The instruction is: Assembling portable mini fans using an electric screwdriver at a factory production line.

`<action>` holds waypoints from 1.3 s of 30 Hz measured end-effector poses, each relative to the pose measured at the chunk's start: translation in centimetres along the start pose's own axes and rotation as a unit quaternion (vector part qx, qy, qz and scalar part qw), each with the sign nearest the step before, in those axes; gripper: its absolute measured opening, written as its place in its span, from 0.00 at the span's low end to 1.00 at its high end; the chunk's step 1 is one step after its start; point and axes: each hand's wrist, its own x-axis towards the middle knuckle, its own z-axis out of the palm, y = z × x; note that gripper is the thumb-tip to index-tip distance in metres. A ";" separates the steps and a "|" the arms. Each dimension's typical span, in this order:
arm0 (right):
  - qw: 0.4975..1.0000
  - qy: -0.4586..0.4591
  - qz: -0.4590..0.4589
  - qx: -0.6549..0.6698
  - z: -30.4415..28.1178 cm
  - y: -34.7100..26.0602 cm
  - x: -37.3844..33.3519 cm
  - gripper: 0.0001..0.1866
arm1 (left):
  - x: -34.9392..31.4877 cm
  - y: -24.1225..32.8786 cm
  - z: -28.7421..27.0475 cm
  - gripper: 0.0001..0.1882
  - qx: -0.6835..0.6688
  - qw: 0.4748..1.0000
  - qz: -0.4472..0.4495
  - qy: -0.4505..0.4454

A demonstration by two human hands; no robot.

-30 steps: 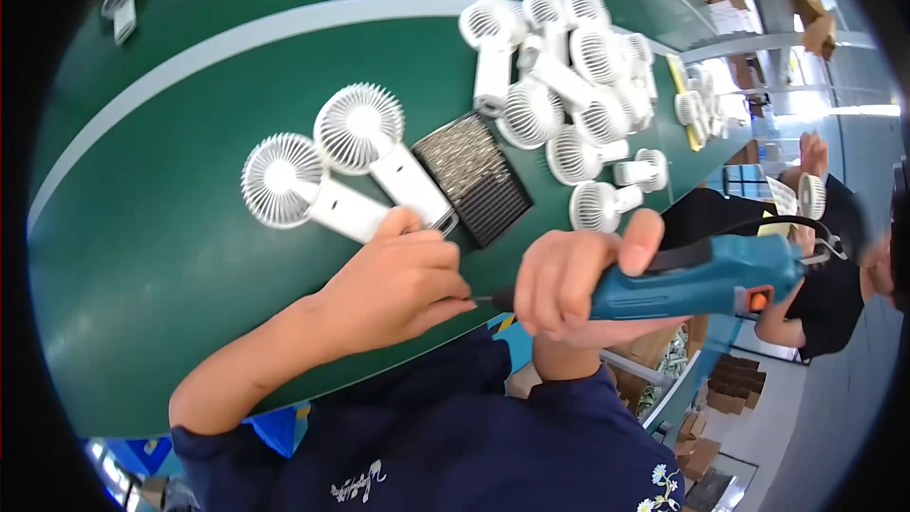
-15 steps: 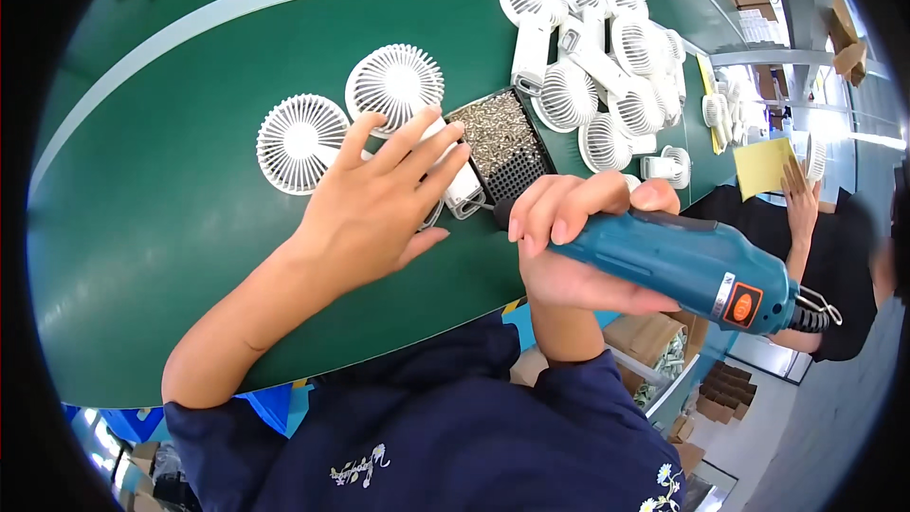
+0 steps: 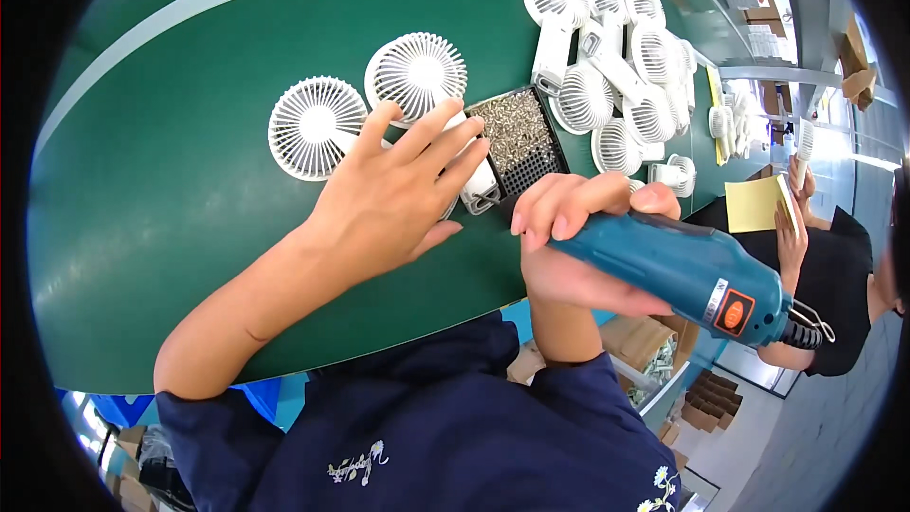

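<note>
Head view: two white fans (image 3: 417, 76) lie side by side on the green surface (image 3: 190, 228), handles (image 3: 481, 190) partly beneath the left hand (image 3: 393, 194), fingers spread. Right hand (image 3: 580, 242) grips a teal power screwdriver (image 3: 678, 261), nose at one handle's end; black tray (image 3: 534, 169) of metal pieces (image 3: 512, 128) just beside, fan heap (image 3: 583, 100) beyond.

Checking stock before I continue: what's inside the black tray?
The black tray holds many small metal pieces, apparently screws, toward its far end; bare black grid shows at the near end. What lies beneath the pieces is hidden.
</note>
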 end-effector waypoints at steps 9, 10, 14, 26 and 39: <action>0.999 0.003 0.028 -0.028 0.4 0.7 -1.5 0.40 | -0.2 0.6 -1.2 0.39 0.019 1.000 0.001 -0.017; 0.999 0.006 0.029 -0.029 0.4 0.3 -1.5 0.38 | -0.1 0.7 -1.3 0.40 0.025 0.999 -0.005 -0.034; 0.997 0.037 -0.063 -0.033 0.2 -1.7 -0.4 0.36 | -0.5 0.9 -1.4 0.44 0.040 0.998 -0.008 -0.044; 0.961 0.255 -0.062 -0.086 -7.7 -3.6 2.4 0.43 | 0.5 2.6 -2.0 0.46 0.027 0.993 -0.073 -0.090; 0.964 0.244 0.005 -0.104 -7.9 -1.2 2.2 0.46 | 0.0 2.9 -1.6 0.46 -0.018 0.994 -0.053 -0.090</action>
